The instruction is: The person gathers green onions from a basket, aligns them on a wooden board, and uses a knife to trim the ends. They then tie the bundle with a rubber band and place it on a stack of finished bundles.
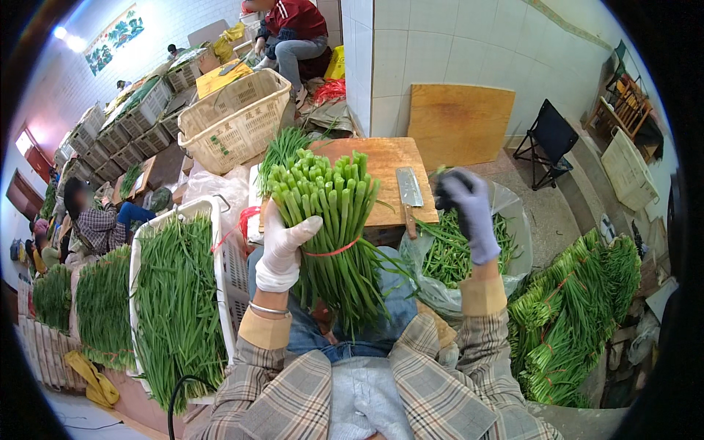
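My left hand (pixel 284 246), in a white glove, is closed around a thick bundle of green chive-like stalks (pixel 339 198) above my lap. The cut ends point up toward the board, and the leaves hang down. A red band (pixel 334 251) circles the bundle. My right hand (pixel 471 213), in a lavender glove with dark fingers, is raised apart from the bundle at the right; its fingers look bent but blurred. Below it is a plastic-lined tub (pixel 522 238) with green trimmings (pixel 451 253). A cleaver (pixel 409 192) lies on the wooden cutting board (pixel 381 158), its handle over the near edge.
Loose stalks (pixel 282 152) lie left of the board. A white crate (pixel 220 257) of greens stands at my left, and stacked bundles (pixel 576 312) at my right. Behind are an empty crate (pixel 235 125), a folding chair (pixel 548 143) and a seated person (pixel 293 37).
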Action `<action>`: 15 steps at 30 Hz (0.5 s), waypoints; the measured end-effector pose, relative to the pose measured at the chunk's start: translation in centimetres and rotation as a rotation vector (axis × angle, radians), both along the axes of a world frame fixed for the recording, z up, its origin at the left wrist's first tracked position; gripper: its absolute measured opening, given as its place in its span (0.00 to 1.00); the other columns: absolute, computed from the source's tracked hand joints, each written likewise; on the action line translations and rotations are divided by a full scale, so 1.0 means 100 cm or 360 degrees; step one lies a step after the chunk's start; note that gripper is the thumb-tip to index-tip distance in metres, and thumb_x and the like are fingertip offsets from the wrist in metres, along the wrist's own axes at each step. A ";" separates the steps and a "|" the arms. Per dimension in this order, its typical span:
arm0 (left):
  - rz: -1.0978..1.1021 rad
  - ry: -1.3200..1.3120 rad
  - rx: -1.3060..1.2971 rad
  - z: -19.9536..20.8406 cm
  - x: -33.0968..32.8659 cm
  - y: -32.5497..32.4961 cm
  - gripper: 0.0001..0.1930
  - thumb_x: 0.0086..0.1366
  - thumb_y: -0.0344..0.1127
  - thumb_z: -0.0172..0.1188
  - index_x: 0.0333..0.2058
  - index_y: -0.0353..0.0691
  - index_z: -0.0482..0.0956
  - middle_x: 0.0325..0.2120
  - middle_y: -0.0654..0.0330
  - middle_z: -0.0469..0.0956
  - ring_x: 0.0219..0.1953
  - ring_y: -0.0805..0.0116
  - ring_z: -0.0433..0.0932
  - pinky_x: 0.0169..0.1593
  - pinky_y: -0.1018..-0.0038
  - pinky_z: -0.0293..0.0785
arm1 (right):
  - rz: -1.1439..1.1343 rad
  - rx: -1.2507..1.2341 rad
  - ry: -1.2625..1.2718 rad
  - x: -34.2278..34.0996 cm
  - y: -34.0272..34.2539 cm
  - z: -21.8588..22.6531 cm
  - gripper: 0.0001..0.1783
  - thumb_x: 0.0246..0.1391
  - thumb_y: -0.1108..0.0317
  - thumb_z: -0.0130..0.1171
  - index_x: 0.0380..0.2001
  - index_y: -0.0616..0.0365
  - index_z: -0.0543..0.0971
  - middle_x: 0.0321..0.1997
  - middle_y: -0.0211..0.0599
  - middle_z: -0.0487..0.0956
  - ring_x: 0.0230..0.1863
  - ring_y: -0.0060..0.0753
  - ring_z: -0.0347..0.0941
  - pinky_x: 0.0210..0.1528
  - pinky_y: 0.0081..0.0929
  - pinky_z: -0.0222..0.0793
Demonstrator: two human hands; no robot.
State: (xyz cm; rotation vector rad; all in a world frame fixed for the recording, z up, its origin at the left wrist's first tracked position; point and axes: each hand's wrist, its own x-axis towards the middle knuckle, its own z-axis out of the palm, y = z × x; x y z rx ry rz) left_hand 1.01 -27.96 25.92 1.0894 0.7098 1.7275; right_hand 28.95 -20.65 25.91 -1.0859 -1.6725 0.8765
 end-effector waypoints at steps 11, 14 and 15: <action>-0.0001 0.0292 0.0032 0.031 0.031 0.033 0.27 0.50 0.30 0.66 0.49 0.35 0.68 0.42 0.59 0.76 0.41 0.72 0.75 0.48 0.75 0.70 | 0.0278 0.0172 0.0357 -0.107 -0.021 -0.044 0.60 0.28 0.62 0.75 0.63 0.63 0.49 0.62 0.45 0.60 0.63 0.37 0.55 0.63 0.31 0.54; -0.0316 0.0245 -0.0072 0.045 0.031 0.049 0.39 0.47 0.31 0.70 0.57 0.36 0.60 0.49 0.57 0.71 0.50 0.69 0.70 0.55 0.73 0.64 | 0.0215 0.0112 0.0717 -0.104 -0.004 -0.052 0.53 0.30 0.67 0.74 0.60 0.60 0.56 0.59 0.37 0.65 0.60 0.31 0.60 0.61 0.30 0.56; -0.0429 0.0208 -0.0048 0.041 0.030 0.056 0.43 0.46 0.31 0.71 0.60 0.36 0.56 0.52 0.56 0.68 0.53 0.68 0.67 0.58 0.72 0.62 | 0.0208 0.0107 0.0780 -0.101 -0.001 -0.051 0.52 0.31 0.67 0.74 0.60 0.60 0.56 0.58 0.37 0.65 0.59 0.31 0.61 0.61 0.31 0.57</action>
